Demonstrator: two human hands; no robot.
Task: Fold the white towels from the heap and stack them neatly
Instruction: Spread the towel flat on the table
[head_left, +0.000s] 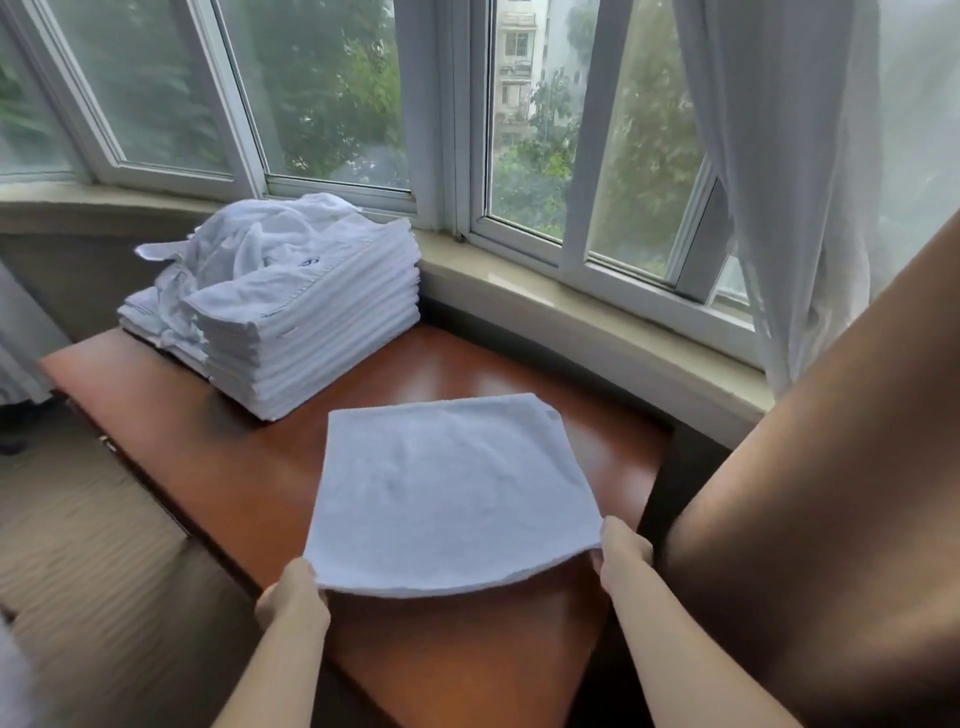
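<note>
A white towel (447, 488) lies spread on the reddish wooden table (218, 447), its near edge lifted off the surface. My left hand (293, 592) grips the near left corner and my right hand (623, 558) grips the near right corner. At the table's far left stands a tall stack of folded white towels (322, 343). A crumpled heap of white towels (249, 244) lies on top of and behind that stack.
A window sill (571, 312) and windows run along the back. A sheer white curtain (789, 182) hangs at the right. A large brown surface (831, 519) fills the right foreground. Carpeted floor (93, 545) lies left of the table.
</note>
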